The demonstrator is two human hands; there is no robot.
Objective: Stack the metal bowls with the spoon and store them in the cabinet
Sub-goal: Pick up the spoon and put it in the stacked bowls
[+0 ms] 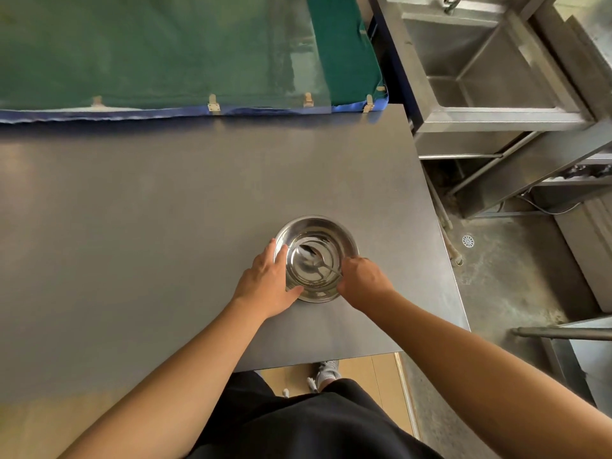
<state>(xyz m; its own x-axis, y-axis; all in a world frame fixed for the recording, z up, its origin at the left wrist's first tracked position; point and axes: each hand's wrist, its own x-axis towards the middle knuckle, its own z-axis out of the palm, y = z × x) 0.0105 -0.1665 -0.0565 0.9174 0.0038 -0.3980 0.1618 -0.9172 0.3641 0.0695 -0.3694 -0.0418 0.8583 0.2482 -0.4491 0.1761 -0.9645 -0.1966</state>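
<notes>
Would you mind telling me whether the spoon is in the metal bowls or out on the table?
In: the spoon lies inside the stacked metal bowls, its handle at the right hand.

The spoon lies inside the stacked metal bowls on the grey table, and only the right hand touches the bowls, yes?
Not quite. In the head view both hands are on the stacked metal bowls: the left hand grips the left rim, the right hand the right side. The spoon does lie inside, on the grey table.

Grey counter (165, 210) filled the middle, green cloth (149, 51) with blue edging lay behind, steel sink (496, 120) stood right, stained concrete floor (503, 286) with a drain (468, 240).
</notes>
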